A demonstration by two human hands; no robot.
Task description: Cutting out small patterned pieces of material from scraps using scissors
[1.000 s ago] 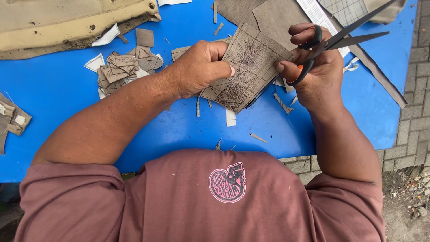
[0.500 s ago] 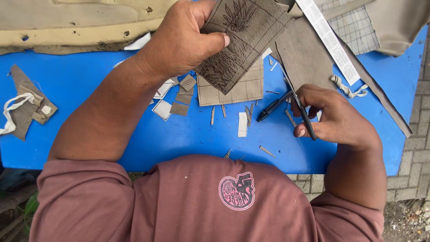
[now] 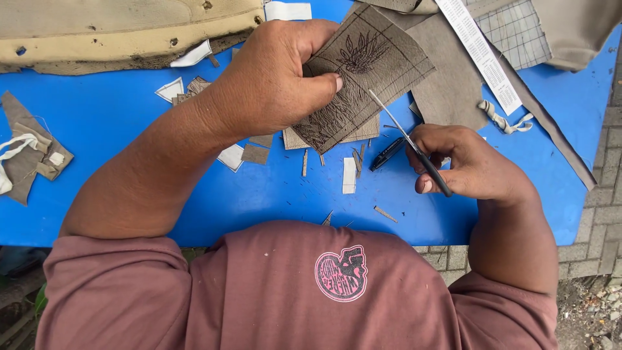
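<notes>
My left hand (image 3: 278,78) is shut on a brown piece of material (image 3: 372,61) marked with a plant drawing and grid lines, holding it tilted above the blue table (image 3: 110,175). My right hand (image 3: 470,165) grips a thin tool (image 3: 414,148) with a black handle. Its metal tip points up-left and touches the lower right edge of the brown piece. A black pen-like object (image 3: 387,154) lies on the table just left of my right hand.
Beige fabric (image 3: 116,29) lies along the far left edge, with grey fabric pieces (image 3: 453,91) and a white printed strip (image 3: 479,52) at far right. Small offcuts (image 3: 349,175) litter the middle. A scrap with white cord (image 3: 26,155) sits left. Brick paving (image 3: 602,227) borders the right.
My right hand no longer holds the scissors; it dropped to the table and now holds the thin tool. My left hand carried the brown piece farther away from me.
</notes>
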